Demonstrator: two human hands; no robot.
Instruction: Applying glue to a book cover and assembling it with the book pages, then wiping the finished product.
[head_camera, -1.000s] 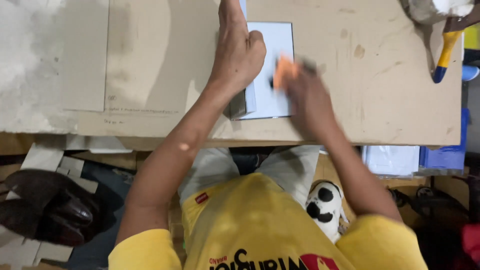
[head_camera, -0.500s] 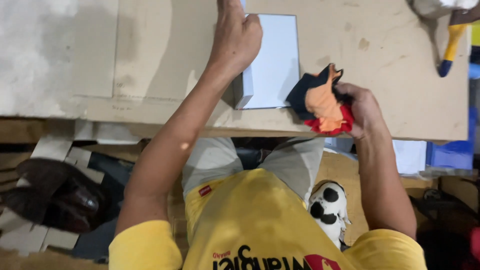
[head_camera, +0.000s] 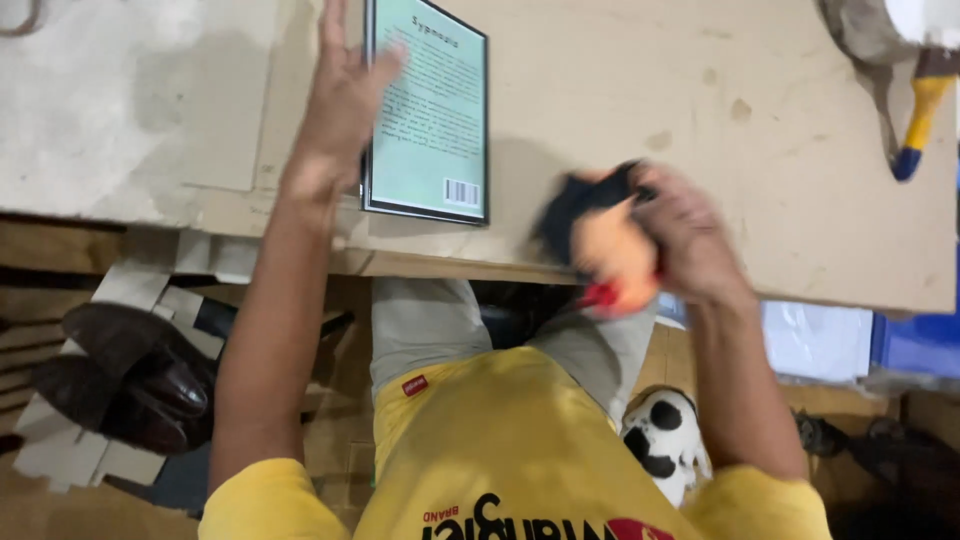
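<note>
Green-covered book (head_camera: 428, 112) with a dark border lies flat on the table (head_camera: 700, 90). Left hand (head_camera: 340, 110) rests open against its nine-o'clock edge. Right hand (head_camera: 690, 235), at four o'clock, is clenched on a blurred orange-and-black cloth (head_camera: 595, 240).

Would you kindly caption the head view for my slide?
Left hand steadies a pale green book on the workbench; right hand grips a bunched cloth.

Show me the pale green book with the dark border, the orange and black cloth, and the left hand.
pale green book (head_camera: 428, 115), head view, middle of cover
orange and black cloth (head_camera: 600, 240), head view, orange part
left hand (head_camera: 340, 110), head view, back of hand
</note>
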